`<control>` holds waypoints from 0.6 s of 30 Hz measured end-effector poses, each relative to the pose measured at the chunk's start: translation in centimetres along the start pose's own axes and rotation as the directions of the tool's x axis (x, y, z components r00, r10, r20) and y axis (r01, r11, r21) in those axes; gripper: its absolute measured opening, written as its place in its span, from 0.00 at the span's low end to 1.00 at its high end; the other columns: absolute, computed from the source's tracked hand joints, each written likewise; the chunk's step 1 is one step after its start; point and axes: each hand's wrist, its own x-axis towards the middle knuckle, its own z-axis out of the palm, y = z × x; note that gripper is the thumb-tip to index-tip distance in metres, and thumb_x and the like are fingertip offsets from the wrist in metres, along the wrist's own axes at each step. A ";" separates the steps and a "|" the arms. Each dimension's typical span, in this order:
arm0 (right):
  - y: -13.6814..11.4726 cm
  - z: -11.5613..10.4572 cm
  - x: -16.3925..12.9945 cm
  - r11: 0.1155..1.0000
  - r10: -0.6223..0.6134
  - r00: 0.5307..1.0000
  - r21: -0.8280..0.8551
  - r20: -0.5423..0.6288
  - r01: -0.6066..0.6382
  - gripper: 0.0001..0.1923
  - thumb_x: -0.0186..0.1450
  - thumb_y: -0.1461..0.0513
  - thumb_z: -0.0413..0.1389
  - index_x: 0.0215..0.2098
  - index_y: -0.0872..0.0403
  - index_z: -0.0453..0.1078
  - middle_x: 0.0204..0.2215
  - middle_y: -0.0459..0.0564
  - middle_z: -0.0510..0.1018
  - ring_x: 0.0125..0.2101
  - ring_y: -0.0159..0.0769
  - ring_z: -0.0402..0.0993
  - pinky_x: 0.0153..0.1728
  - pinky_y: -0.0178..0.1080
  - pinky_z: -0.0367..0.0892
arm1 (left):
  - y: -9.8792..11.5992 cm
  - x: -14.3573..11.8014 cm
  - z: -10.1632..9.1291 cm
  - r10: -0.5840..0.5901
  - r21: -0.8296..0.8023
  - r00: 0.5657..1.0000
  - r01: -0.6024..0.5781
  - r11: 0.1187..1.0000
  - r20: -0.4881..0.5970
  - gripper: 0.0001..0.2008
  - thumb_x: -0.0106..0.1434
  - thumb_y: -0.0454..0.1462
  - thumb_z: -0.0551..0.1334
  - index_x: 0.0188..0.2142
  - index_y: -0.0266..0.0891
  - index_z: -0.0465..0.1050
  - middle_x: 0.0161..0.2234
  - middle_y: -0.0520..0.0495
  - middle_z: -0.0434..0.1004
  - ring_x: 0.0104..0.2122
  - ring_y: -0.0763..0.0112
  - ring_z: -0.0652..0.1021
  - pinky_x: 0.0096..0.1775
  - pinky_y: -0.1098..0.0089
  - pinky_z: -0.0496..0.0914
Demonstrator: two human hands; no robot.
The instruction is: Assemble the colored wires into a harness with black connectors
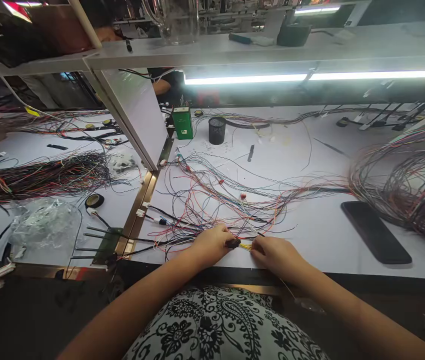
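Pinching a small dark plastic connector (pixel 234 243) in our left hand (pixel 211 245), we clasp thin yellow wires (pixel 245 246) in our right hand (pixel 275 253), likely to steady both over the white tabletop (pixel 315 250). Loose multicoloured wires (pixel 231 206) spread beyond, perhaps for easy reach.

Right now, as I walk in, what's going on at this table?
Someone's left hand holds a small dark connector, while their right hand pinches the yellow wires beside it. Loose multicoloured wires lie tangled across the white tabletop, with a dark phone over to the right.
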 end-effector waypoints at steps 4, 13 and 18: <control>-0.2 -0.4 -0.5 0.992 -0.049 0.999 0.112 -0.009 0.050 0.06 0.62 0.61 0.52 0.31 0.51 0.70 0.27 0.44 0.77 0.27 0.35 0.70 0.26 0.34 0.54 | -0.1 0.1 0.1 -0.034 0.004 0.998 0.034 0.999 -0.059 0.11 0.61 0.42 0.60 0.43 0.45 0.74 0.47 0.49 0.70 0.37 0.67 0.75 0.37 0.70 0.67; -0.4 -0.8 -1.1 0.930 -0.140 0.970 0.311 -0.198 0.198 0.07 0.64 0.60 0.49 0.29 0.51 0.65 0.26 0.45 0.73 0.27 0.35 0.68 0.28 0.36 0.60 | -0.4 0.1 -1.3 0.030 -0.032 0.999 -0.031 0.999 -0.034 0.12 0.62 0.35 0.57 0.44 0.45 0.73 0.44 0.49 0.75 0.41 0.65 0.75 0.39 0.69 0.66; -1.0 -0.5 -1.4 0.946 -0.192 0.934 0.195 -0.302 0.258 0.06 0.66 0.61 0.48 0.31 0.50 0.64 0.27 0.44 0.75 0.27 0.33 0.69 0.28 0.35 0.60 | -1.2 0.5 -1.4 0.031 -0.287 0.999 -0.041 0.957 -0.039 0.07 0.61 0.38 0.58 0.36 0.41 0.75 0.36 0.49 0.76 0.37 0.67 0.74 0.38 0.69 0.64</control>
